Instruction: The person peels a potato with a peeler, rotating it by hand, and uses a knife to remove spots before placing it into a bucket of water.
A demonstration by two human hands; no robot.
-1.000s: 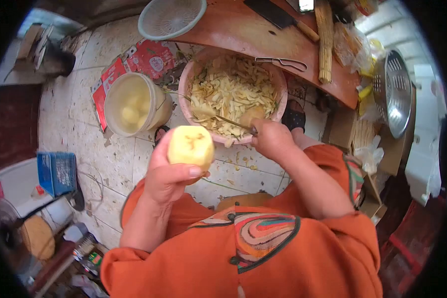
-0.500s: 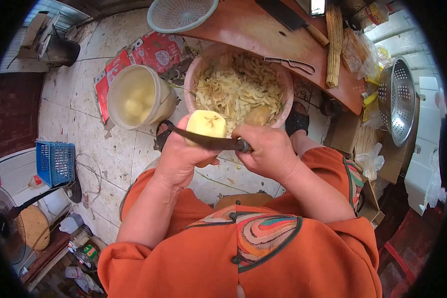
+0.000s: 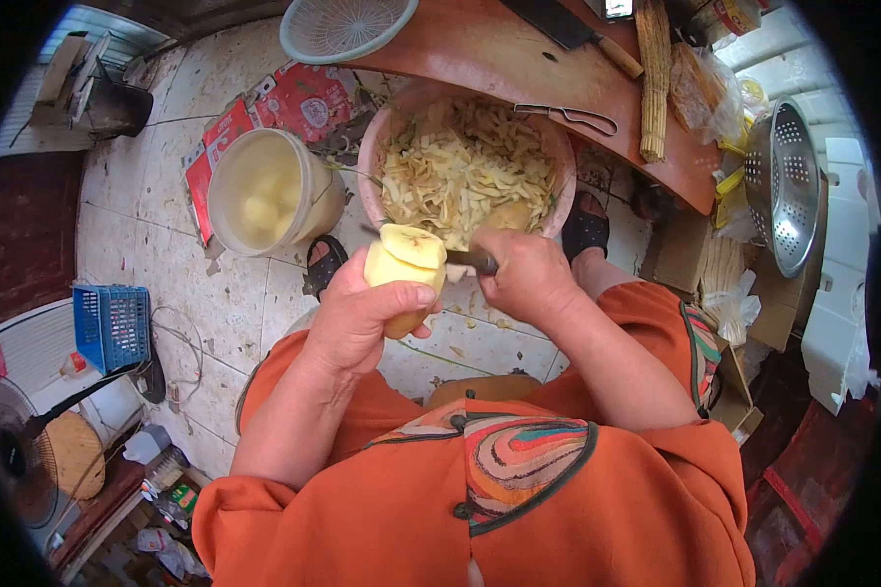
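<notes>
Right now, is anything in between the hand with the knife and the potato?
Only the knife: the right hand grips its handle, and its blade reaches across to the potato, under the top slice. I see nothing else in the way.

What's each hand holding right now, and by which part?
Left hand: a potato, around its lower part. Right hand: a knife, by its handle.
</notes>
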